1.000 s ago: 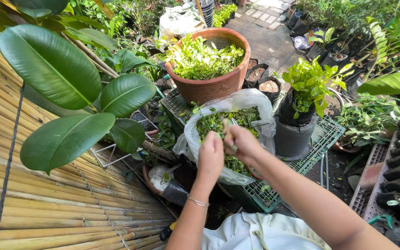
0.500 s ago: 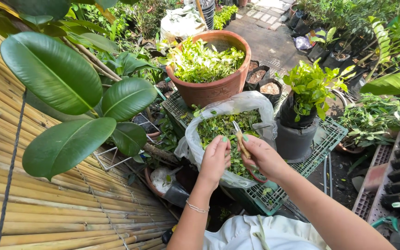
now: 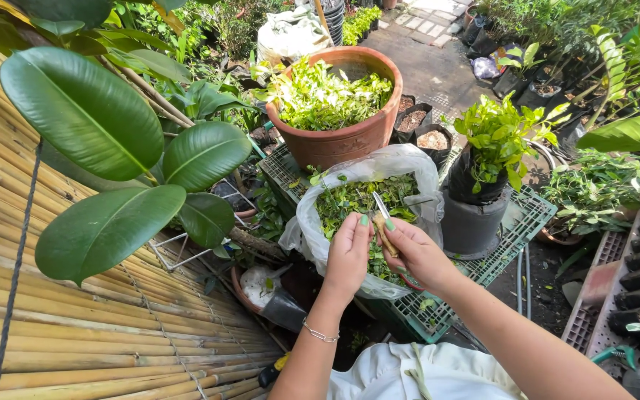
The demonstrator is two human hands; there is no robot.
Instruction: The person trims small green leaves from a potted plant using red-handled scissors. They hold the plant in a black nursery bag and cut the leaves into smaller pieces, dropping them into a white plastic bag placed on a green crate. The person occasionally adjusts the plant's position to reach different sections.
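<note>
Pot: your big round clay pot point(image 3: 335, 141) is terracotta orange.
Bag: your clear plastic bag point(image 3: 401, 167) holds dark green cuttings.
Crate: green plastic grid point(image 3: 516, 222).
Fence: tan bamboo slats point(image 3: 75, 326).

Both bare forearms reach forward from bottom of frame, converging at centre. Left hand point(image 3: 347, 255): back facing up, fingers curled in, fingertips pinched together, thin bracelet at the wrist. Right hand point(image 3: 416, 252): just beside the left, nearly touching, fingers closed in a grip, thumb on top, wrist angled in toward the left
</note>
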